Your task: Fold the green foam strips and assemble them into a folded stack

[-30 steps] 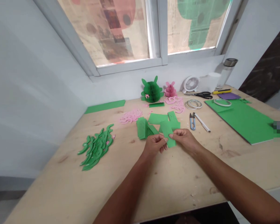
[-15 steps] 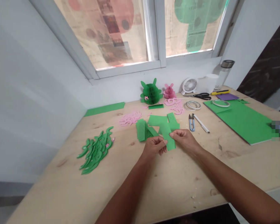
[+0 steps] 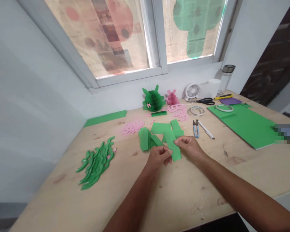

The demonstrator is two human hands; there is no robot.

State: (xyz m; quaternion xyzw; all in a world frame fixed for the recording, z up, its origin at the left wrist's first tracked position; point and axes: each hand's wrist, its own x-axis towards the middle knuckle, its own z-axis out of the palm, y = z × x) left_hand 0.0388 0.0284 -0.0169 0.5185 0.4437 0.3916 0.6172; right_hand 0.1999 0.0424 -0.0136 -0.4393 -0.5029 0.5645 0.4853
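A strip of green paper [image 3: 172, 144] is held up between my two hands. My left hand [image 3: 160, 156] pinches its left edge near the lower end. On the opposite edge, a little higher, my right hand [image 3: 188, 145] grips it with thumb and fingers. Just beyond lie several more green paper pieces [image 3: 160, 128], and a folded green stack [image 3: 144, 139] sits left of them. Blue thread snips [image 3: 196, 129] and a white pen [image 3: 206, 129] rest to the right of my right hand.
Green cut-outs [image 3: 98, 163] are heaped at the left, pink scraps [image 3: 132, 126] behind them. A green honeycomb paper figure [image 3: 154, 100], a pink one [image 3: 172, 98], a small fan [image 3: 192, 91], black scissors [image 3: 206, 101] and tape rolls [image 3: 197, 111] stand or lie along the back. Green sheets [image 3: 251, 127] lie right.
The camera view has shifted slightly, so the table items appear a little farther left and mostly lower. Both hands keep their hold on the green paper strip, nearly in the same pose.
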